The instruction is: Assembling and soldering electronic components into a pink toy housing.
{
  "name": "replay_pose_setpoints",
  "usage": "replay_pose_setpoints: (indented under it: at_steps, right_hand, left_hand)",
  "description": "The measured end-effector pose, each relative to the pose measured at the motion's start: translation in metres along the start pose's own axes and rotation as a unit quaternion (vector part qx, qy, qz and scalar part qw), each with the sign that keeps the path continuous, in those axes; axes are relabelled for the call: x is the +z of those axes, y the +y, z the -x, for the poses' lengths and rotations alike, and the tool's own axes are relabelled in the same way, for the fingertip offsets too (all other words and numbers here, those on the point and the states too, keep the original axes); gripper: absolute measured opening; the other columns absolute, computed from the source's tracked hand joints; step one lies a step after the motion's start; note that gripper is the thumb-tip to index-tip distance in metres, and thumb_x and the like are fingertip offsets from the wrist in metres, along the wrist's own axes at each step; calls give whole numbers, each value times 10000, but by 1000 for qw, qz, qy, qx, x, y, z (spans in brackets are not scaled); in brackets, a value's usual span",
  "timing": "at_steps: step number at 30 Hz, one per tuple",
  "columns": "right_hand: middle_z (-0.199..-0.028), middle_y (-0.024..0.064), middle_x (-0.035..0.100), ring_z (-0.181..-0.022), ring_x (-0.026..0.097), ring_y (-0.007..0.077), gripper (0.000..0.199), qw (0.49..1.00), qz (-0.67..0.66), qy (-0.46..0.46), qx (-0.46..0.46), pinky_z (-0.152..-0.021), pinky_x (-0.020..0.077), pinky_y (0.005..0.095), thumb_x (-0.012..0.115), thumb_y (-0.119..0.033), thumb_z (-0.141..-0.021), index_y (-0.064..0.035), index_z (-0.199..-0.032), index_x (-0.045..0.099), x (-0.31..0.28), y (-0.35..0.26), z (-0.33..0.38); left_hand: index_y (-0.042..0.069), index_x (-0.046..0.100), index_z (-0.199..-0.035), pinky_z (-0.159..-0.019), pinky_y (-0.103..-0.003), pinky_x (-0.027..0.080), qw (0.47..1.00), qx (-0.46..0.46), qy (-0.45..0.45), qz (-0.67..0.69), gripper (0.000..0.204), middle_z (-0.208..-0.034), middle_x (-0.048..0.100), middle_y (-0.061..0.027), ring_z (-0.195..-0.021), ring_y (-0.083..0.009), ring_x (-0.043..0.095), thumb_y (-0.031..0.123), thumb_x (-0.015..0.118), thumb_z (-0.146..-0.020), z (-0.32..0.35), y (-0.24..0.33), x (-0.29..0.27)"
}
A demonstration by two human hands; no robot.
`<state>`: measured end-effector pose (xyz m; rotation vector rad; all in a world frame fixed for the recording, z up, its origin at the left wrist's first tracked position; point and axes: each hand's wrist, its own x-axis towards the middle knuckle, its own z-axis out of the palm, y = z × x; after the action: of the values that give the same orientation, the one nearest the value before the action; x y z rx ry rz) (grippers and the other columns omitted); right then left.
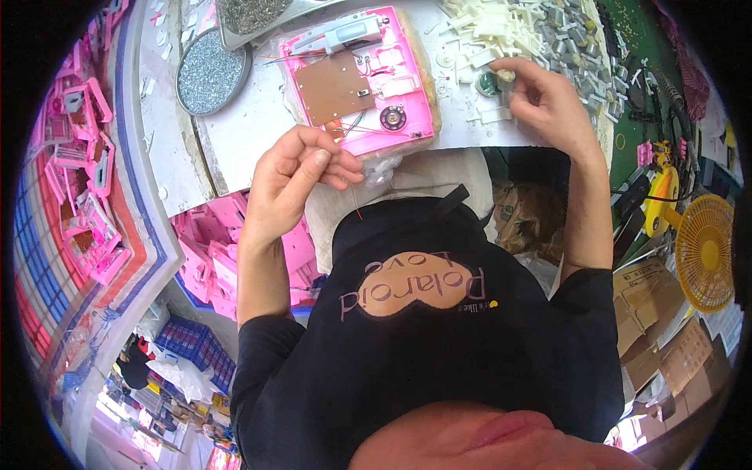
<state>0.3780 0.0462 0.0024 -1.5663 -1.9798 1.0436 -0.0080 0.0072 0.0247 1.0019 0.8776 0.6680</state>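
A pink plastic casing (pixel 429 98) lies open on the work table with a brown circuit board (pixel 333 86), a small round black speaker (pixel 393 118) and several thin wires inside. My left hand (pixel 301 168) is at its near left corner, fingers closed in a pinch on a thin red wire (pixel 356 202) that hangs below them. My right hand (pixel 548 106) is right of the casing with curled fingers, beside a small round green container (pixel 486 84). A small pale lump (pixel 506 76) shows at its fingertips; whether it is gripped is hard to make out.
A round dish of small metal screws (pixel 211 72) stands left of the casing, below a metal tray (pixel 251 35) of small parts. White plastic pieces (pixel 489 27) and grey pieces (pixel 576 63) are heaped at right. Pink casings (pixel 223 251) are stacked below the table; a yellow fan (pixel 707 252) stands far right.
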Motion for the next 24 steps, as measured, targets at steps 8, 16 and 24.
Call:
replay_pose_setpoints:
  at_steps: [8,16,24]
  right_hand:
    - [-722,-3,516,-604,459,73,470,831,-546,-36,101,-503,351,214,630,-92,-944,-37,-1388,487,27,-24,23]
    - [-765,59,533,-588,493,130,567,604,-784,-130,54,-456,386,227,635,-118,-962,-31,-1457,372,70,-65,27]
    - [-758,62,538,-562,516,126,547,643,-745,-157,80,-451,387,221,631,-104,-966,-28,-1443,375,77,-73,22]
  left_hand:
    - [-27,569,-1113,-805,-340,607,997,-1,-24,68,120,-1120,703,-230,-941,-277,737,-16,497,-1018,-4,-2,36]
    - [-35,707,-1069,-807,-283,593,998,62,-8,16,129,-1050,673,-91,-910,-154,698,-46,646,-955,-33,-3,64]
    - [-13,594,-1229,-835,-255,580,990,118,45,-54,295,-1027,679,-81,-930,-132,697,-30,678,-946,-36,0,71]
